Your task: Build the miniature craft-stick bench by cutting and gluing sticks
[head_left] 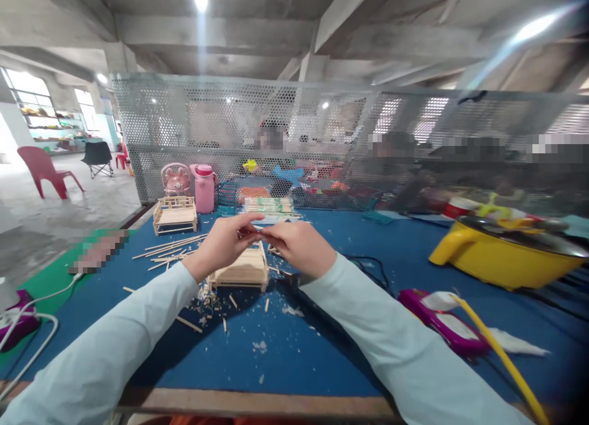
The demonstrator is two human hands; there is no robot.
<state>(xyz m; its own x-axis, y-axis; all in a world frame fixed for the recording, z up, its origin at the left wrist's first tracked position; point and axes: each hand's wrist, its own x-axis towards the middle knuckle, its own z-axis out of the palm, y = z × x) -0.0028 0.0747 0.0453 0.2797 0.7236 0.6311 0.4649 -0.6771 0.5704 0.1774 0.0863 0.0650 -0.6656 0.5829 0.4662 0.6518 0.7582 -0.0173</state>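
My left hand point(225, 244) and my right hand point(299, 246) meet above the blue table point(285, 351), fingertips pinched together on a thin wooden stick point(258, 231) held between them. Just below the hands stands a small bed-like model made of wooden sticks point(243, 271). Loose sticks point(168, 250) lie to its left, and wood shavings and short offcuts point(216, 299) are scattered in front of it. A second finished stick model point(175, 214) stands further back on the left.
A pink flask point(205, 189) and a pink round item point(175, 179) stand by the perforated metal screen point(322, 124). A yellow pot point(501, 259) sits right, a magenta tool with yellow cable point(442, 321) nearer. A black cable point(368, 268) and white cable point(37, 327) lie on the table.
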